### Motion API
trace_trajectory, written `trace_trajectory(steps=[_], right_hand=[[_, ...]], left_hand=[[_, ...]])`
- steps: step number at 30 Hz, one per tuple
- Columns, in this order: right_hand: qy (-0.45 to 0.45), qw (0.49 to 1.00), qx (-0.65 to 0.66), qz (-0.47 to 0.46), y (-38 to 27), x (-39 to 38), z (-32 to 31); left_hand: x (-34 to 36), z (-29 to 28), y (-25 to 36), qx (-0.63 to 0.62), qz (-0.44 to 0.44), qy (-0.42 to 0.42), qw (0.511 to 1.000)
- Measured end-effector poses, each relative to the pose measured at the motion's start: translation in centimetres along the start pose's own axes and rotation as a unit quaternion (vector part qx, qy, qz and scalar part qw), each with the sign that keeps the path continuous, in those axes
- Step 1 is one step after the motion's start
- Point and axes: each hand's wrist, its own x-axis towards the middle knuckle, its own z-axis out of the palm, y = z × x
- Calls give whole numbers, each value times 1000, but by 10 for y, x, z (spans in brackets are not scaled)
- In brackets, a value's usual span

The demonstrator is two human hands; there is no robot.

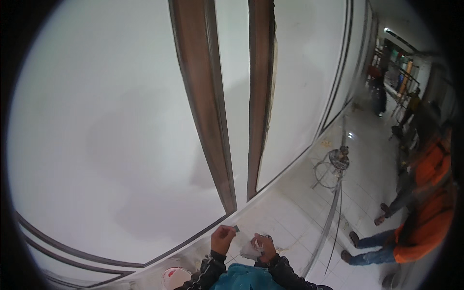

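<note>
The bag, whitish and thin, is at the right hand, whose fingers are curled and gripping at its top; whether they pinch anything besides the bag cannot be told. What the bag holds does not show clearly. Just left of the bag, and a little farther from the body, the left hand is closed, pinching a small dark flat piece between thumb and fingers. The two hands are near each other but apart.

Left of the bag and nearer the lower edge is a round white bucket with red marks near its rim; its contents are too unclear to name. Beyond the bag rise two brown posts against a white wall. Well to the right of the bag and farther off, a round grey device stands on the tiled floor. To the bag's far right are people in orange tops.
</note>
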Motion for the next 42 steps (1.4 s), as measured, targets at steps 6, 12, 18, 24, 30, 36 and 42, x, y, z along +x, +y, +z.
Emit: trace_trajectory(steps=[6, 12, 18, 24, 30, 36, 42], right_hand=[[-87, 942, -302, -121, -98, 78, -7], [-37, 955, -266, -126, -178, 148, -11], [-49, 950, -280, -128, -204, 170, 1], [-6, 965, -246, -94, -211, 169, 9], [5, 957, -275, -95, -195, 169, 21], [-85, 931, -346, -83, -219, 183, 17], [-103, 910, -397, -60, -235, 182, 11]], left_hand=[[93, 51, 16, -32, 33, 97, 994], [169, 107, 62, 37, 56, 128, 990], [209, 127, 146, 70, 177, 213, 958], [235, 164, 219, 86, 311, 245, 914], [248, 176, 253, 109, 399, 282, 866], [258, 184, 285, 90, 484, 315, 812], [258, 186, 323, 76, 527, 307, 789]])
